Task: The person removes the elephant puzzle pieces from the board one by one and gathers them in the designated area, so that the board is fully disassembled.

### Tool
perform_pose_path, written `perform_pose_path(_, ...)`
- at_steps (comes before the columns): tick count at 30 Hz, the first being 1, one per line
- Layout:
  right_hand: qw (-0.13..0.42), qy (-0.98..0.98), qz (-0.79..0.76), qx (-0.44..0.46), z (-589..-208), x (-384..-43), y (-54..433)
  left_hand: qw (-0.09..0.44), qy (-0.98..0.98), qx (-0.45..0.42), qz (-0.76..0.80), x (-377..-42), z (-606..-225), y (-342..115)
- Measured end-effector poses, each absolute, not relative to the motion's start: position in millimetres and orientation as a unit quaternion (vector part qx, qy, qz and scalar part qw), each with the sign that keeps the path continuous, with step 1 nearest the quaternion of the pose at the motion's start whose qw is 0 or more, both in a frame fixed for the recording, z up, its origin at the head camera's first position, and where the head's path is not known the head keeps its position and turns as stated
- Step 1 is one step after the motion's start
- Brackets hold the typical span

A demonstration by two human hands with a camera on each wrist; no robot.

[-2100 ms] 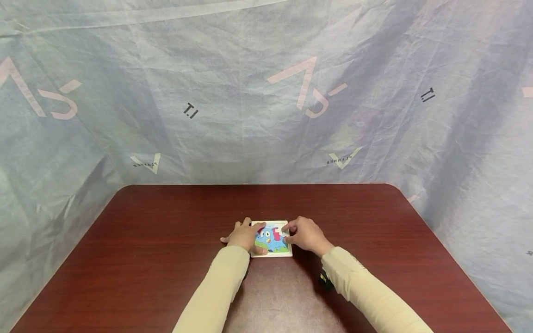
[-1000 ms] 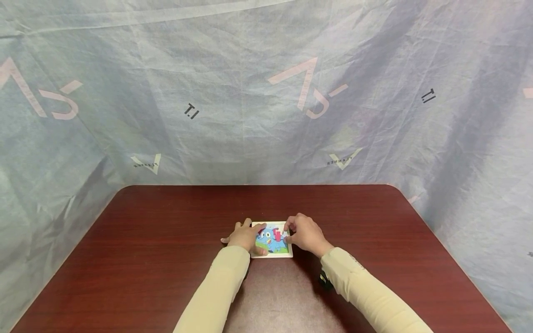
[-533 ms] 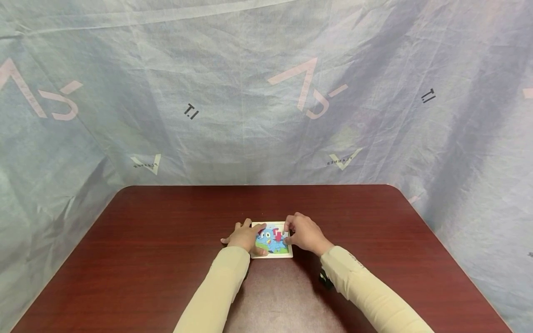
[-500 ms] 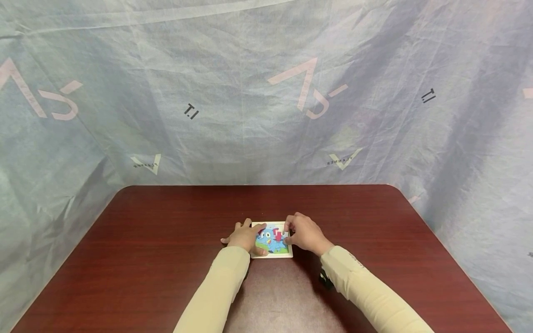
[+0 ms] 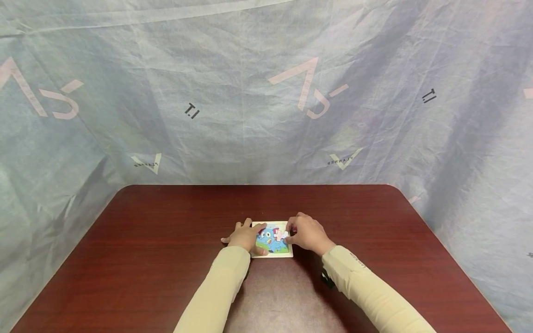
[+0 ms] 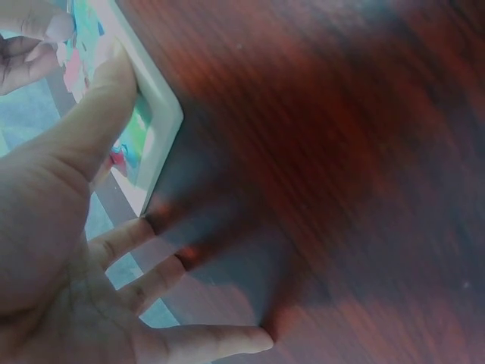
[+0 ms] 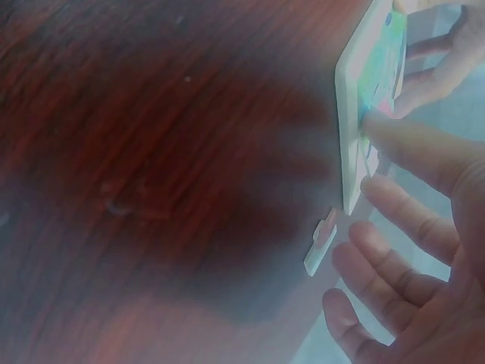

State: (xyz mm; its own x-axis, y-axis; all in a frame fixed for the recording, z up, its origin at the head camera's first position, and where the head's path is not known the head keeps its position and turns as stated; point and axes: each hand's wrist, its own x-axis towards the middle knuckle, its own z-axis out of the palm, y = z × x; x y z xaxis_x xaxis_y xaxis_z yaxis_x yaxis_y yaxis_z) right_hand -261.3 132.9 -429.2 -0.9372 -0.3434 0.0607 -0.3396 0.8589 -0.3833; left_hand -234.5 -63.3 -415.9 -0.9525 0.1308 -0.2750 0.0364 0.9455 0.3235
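Note:
A jigsaw puzzle of a blue cartoon creature lies in a pale tray frame on the table. My left hand is spread at its left side. The thumb lies over the near edge of the frame, and the other fingertips rest on the table. At the right side of the puzzle, my right hand pinches a puzzle piece between thumb and forefinger, its other fingers loosely bent. A pinkish-white piece shows just left of those fingertips in the head view.
One loose puzzle piece lies on the tabletop beside the frame, under my right fingers; my hand hides it in the head view. The dark red wooden table reaches back to a grey printed cloth.
My right fingertips have shifted slightly up, then a little right. The red piece near them now looks pale pink, as if tilted into the light. My left hand stays in place.

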Motion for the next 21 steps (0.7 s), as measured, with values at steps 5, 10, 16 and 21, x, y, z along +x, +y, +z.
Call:
perform_pose_path(5, 0.003, 0.960, -0.201, -0.194, -433.4, -264.0, 136.1, 0.145, 0.975, 0.042, 0.162, -235.2, -418.3, -63.1)
perform_pose_path(10, 0.011, 0.951, -0.218, -0.218, -433.3, -265.4, 140.0, 0.146, 0.975, 0.039, 0.162, -237.1, -422.2, -62.9)
perform_pose_path(16, 0.023, 0.951, -0.212, -0.223, -431.2, -266.7, 139.5, 0.146, 0.975, 0.037, 0.160, -238.4, -423.6, -62.7)
perform_pose_path(21, 0.023, 0.954, -0.201, -0.222, -430.1, -267.9, 136.4, 0.148, 0.977, 0.037, 0.152, -238.9, -423.6, -62.5)
